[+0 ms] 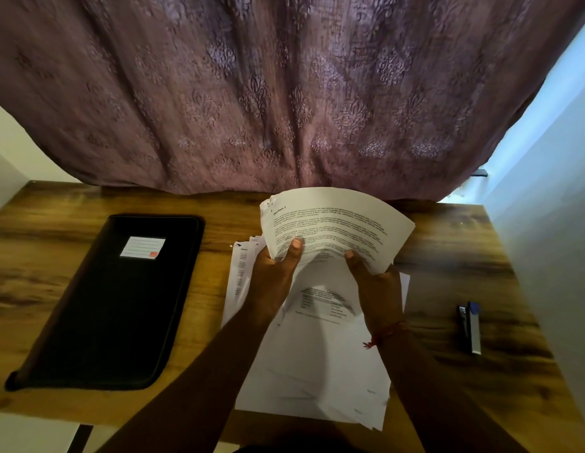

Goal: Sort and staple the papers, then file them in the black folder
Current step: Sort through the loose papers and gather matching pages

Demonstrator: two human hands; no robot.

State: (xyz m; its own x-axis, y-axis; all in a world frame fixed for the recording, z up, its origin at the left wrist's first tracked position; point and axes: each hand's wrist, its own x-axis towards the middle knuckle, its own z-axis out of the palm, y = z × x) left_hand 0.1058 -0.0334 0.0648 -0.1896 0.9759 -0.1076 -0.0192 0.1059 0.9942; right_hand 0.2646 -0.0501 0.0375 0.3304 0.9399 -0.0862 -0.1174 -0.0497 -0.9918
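Observation:
Both hands hold up a thin bundle of printed sheets point(337, 223) above the table's middle; its top page reads "Section 7". My left hand point(278, 276) grips the bundle's lower left edge with the thumb on top. My right hand point(376, 289) grips the lower right edge the same way. Under the hands a loose, fanned pile of white papers point(317, 371) lies on the table. The black folder point(111, 302), closed and bearing a white label, lies flat to the left. A blue and silver stapler point(470, 326) lies to the right.
The wooden table point(448, 256) runs under everything, with its near edge at the bottom. A purple patterned curtain point(268, 93) hangs behind the table's far edge. A pale wall point(552, 240) stands close on the right.

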